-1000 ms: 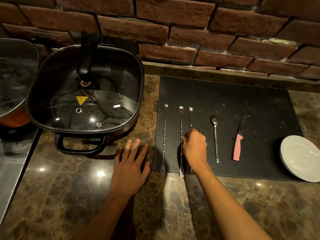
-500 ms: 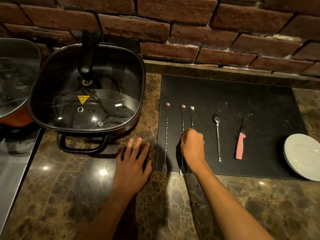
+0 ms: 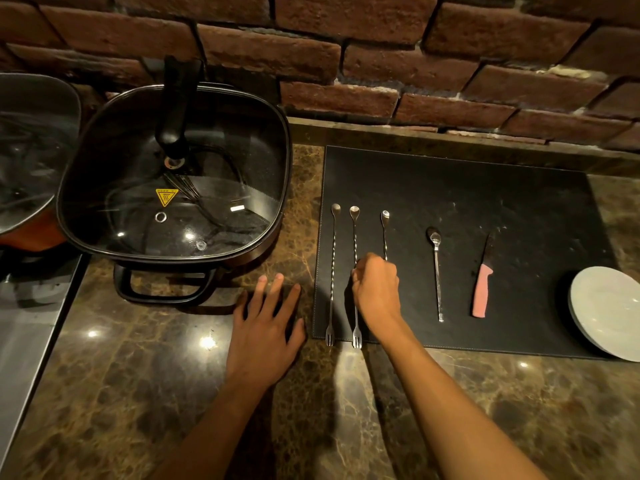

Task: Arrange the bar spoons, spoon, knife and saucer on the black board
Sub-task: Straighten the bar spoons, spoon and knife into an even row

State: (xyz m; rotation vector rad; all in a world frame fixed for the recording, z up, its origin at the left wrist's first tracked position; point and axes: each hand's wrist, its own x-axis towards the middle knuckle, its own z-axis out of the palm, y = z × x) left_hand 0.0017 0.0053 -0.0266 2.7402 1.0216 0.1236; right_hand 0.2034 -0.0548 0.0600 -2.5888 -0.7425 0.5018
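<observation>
Three long twisted bar spoons lie side by side on the left of the black board (image 3: 485, 188): the left one (image 3: 333, 268), the middle one (image 3: 354, 237) and the right one (image 3: 385, 230). My right hand (image 3: 375, 292) pinches the right bar spoon's stem and hides its lower part. A shorter spoon (image 3: 437, 271) and a pink-handled knife (image 3: 482, 289) lie further right. The white saucer (image 3: 606, 310) rests half over the board's right edge. My left hand (image 3: 265, 330) lies flat on the counter left of the board.
A square black electric pot with a glass lid (image 3: 173, 174) stands to the left, its handle near my left hand. A second lidded pan (image 3: 31, 150) sits at the far left. A brick wall (image 3: 381, 64) runs behind the marble counter (image 3: 138, 393).
The right bar spoon has shifted right, opening a gap between it and the middle one. My right hand moved with it. My left hand stayed flat on the counter.
</observation>
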